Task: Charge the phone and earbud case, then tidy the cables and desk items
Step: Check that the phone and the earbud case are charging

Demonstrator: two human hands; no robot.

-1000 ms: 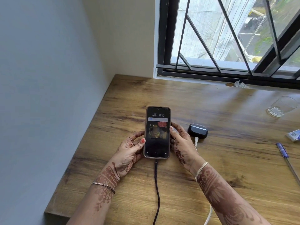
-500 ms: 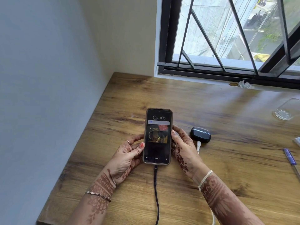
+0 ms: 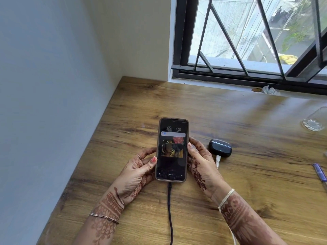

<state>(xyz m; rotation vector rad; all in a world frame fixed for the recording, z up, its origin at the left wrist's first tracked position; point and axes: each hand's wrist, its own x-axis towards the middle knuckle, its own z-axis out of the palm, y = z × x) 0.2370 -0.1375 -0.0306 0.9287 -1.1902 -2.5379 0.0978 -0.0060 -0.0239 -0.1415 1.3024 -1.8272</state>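
The phone (image 3: 171, 151) has its lit lock screen facing up, just above the wooden desk (image 3: 230, 121). My left hand (image 3: 136, 172) grips its left edge, thumb on the bezel. My right hand (image 3: 200, 163) holds its right edge. A black cable (image 3: 169, 209) is plugged into the phone's bottom and runs toward me. To the right of my right hand, the dark earbud case (image 3: 220, 148) lies on the desk with a white cable (image 3: 218, 160) plugged into its near side; that cable passes under my right wrist.
An empty glass (image 3: 315, 121) lies at the right edge of the desk. A blue-handled tool (image 3: 320, 173) shows at the far right. A crumpled scrap (image 3: 269, 90) sits by the window sill. A wall borders the desk on the left.
The view has tilted upward slightly, so hands and phone sit lower in frame. Both hands keep the same hold on the phone; the cables and earbud case have not moved.
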